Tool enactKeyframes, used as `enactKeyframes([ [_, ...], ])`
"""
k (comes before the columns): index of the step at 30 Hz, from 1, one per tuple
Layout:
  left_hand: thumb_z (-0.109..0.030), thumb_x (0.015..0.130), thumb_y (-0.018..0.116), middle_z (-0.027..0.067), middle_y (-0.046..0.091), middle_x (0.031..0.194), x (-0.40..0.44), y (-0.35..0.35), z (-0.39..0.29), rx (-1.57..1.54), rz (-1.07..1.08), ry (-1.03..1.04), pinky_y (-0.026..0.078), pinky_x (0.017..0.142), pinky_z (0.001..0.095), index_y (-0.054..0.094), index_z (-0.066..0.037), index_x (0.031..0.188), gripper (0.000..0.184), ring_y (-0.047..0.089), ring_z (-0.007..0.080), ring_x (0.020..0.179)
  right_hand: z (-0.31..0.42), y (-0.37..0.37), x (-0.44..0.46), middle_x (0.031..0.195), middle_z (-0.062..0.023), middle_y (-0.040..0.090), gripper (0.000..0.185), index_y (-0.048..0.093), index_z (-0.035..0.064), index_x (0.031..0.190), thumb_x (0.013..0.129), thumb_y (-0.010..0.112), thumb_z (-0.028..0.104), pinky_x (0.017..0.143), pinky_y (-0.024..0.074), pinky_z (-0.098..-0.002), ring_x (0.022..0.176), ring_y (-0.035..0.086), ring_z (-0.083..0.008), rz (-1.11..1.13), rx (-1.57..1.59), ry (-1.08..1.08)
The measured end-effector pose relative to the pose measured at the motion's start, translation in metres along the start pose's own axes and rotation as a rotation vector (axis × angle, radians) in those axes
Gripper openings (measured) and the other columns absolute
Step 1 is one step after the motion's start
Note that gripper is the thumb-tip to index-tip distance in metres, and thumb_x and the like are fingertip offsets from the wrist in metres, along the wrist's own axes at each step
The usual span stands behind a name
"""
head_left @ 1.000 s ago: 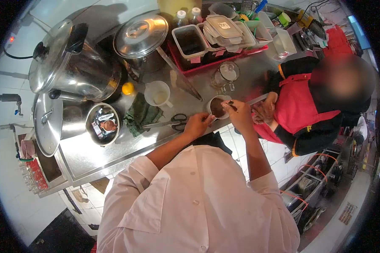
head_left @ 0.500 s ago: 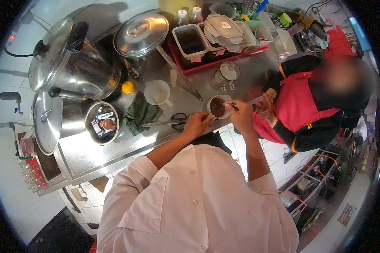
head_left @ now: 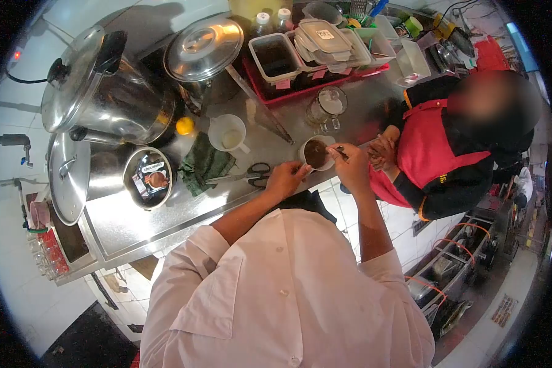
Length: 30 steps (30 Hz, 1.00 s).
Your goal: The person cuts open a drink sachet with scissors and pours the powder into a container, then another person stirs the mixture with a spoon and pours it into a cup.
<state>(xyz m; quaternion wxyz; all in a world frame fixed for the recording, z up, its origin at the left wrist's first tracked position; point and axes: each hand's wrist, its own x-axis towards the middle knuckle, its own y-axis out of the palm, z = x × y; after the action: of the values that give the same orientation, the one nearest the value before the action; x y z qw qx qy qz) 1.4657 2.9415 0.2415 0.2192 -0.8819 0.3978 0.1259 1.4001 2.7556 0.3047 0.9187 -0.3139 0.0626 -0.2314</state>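
While the left hand [head_left: 286, 179] grips the near rim of the white cup [head_left: 316, 153] with its fingers, the right hand [head_left: 352, 165] pinches a thin handle [head_left: 342, 153], which leans over the cup. The cup is between the fingers of both hands and contains something brown [head_left: 316, 153]. Just beside the left fingers, on their left side, lie the scissors [head_left: 257, 176]. Beyond the fingers stands the glass mug [head_left: 329, 104]. To the right of the right fingers, a person [head_left: 432, 147] in a red apron has the hands together.

Red apron [head_left: 432, 144]; white shirt [head_left: 276, 288]; green cloth [head_left: 203, 167].
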Motion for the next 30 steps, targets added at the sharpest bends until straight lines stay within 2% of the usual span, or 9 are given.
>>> enactKeyframes([
  [6,-0.044,0.096,0.056,0.0134,0.071,0.082,-0.002,-0.001,-0.003,-0.011,-0.011,0.004,0.05,0.073,0.0382,0.07,-0.003,0.095,0.044,0.068,0.0254,0.076,0.009,-0.002,0.0,0.082,-0.0192,0.071,0.015,0.073,0.0001,0.094,0.086,0.07,0.013,0.065,0.0516,-0.0354,0.072,0.07,-0.0286,0.077,0.049,0.027],
  [9,-0.044,0.096,0.056,0.0135,0.07,0.081,-0.006,-0.004,-0.009,-0.003,-0.026,-0.02,0.05,0.073,0.0386,0.07,-0.003,0.095,0.043,0.068,0.0265,0.077,0.01,-0.005,0.001,0.082,-0.0207,0.07,0.015,0.073,-0.0004,0.094,0.086,0.069,0.012,0.065,0.0515,-0.0353,0.072,0.07,-0.0282,0.006,-0.13,-0.124],
  [12,-0.044,0.097,0.056,0.0139,0.07,0.08,-0.001,0.001,0.001,0.06,-0.031,-0.004,0.05,0.072,0.0386,0.071,-0.002,0.095,0.044,0.068,0.0264,0.076,0.023,-0.008,-0.003,0.082,-0.0212,0.07,0.013,0.072,-0.0016,0.092,0.085,0.068,0.008,0.065,0.052,-0.0368,0.073,0.07,-0.0311,0.155,-0.092,0.032],
  [15,-0.044,0.097,0.056,0.0142,0.07,0.08,-0.001,0.0,-0.001,0.077,-0.032,-0.008,0.05,0.072,0.0386,0.071,-0.002,0.094,0.045,0.068,0.026,0.075,0.02,-0.001,-0.002,0.08,-0.0138,0.071,0.014,0.073,0.0003,0.096,0.086,0.068,0.009,0.065,0.0502,-0.0315,0.071,0.068,-0.0224,0.165,0.005,0.016],
  [17,-0.045,0.096,0.056,0.0145,0.07,0.08,-0.003,-0.001,-0.003,0.045,-0.035,-0.003,0.05,0.072,0.0389,0.071,-0.002,0.095,0.045,0.068,0.026,0.075,0.019,0.002,0.001,0.084,-0.02,0.07,0.012,0.072,-0.0003,0.091,0.084,0.069,0.008,0.066,0.0521,-0.0376,0.075,0.07,-0.0321,0.002,-0.076,-0.127],
  [21,-0.047,0.096,0.056,0.0147,0.071,0.081,-0.003,-0.001,-0.001,0.062,-0.015,-0.026,0.05,0.073,0.0393,0.071,-0.003,0.097,0.047,0.068,0.0261,0.075,0.029,-0.005,-0.007,0.085,-0.0203,0.07,0.013,0.072,0.0001,0.093,0.084,0.069,0.009,0.068,0.0525,-0.0384,0.076,0.07,-0.0323,0.127,-0.203,-0.027],
  [23,-0.047,0.096,0.056,0.0146,0.071,0.081,-0.005,-0.003,-0.007,0.045,-0.006,-0.03,0.05,0.072,0.0391,0.072,-0.003,0.097,0.047,0.068,0.026,0.075,0.019,0.004,-0.008,0.083,-0.0131,0.071,0.014,0.073,0.0003,0.098,0.087,0.068,0.007,0.066,0.0499,-0.03,0.073,0.068,-0.0222,0.162,0.042,0.042],
  [27,-0.048,0.096,0.057,0.0141,0.071,0.081,-0.004,-0.002,-0.003,0.019,-0.024,-0.016,0.05,0.072,0.0384,0.072,-0.003,0.098,0.047,0.068,0.0256,0.076,0.009,0.006,-0.001,0.08,-0.0126,0.071,0.014,0.073,-0.0006,0.098,0.087,0.067,0.007,0.067,0.0499,-0.0291,0.072,0.068,-0.0223,-0.039,-0.068,-0.158],
  [30,-0.047,0.096,0.057,0.0141,0.071,0.081,-0.006,-0.004,-0.007,0.017,-0.013,-0.032,0.05,0.073,0.0381,0.072,-0.003,0.098,0.047,0.068,0.0254,0.077,0.021,0.0,-0.005,0.083,-0.0192,0.071,0.011,0.073,-0.0007,0.09,0.084,0.068,0.007,0.066,0.0518,-0.0374,0.076,0.07,-0.0347,0.117,-0.131,0.028],
])
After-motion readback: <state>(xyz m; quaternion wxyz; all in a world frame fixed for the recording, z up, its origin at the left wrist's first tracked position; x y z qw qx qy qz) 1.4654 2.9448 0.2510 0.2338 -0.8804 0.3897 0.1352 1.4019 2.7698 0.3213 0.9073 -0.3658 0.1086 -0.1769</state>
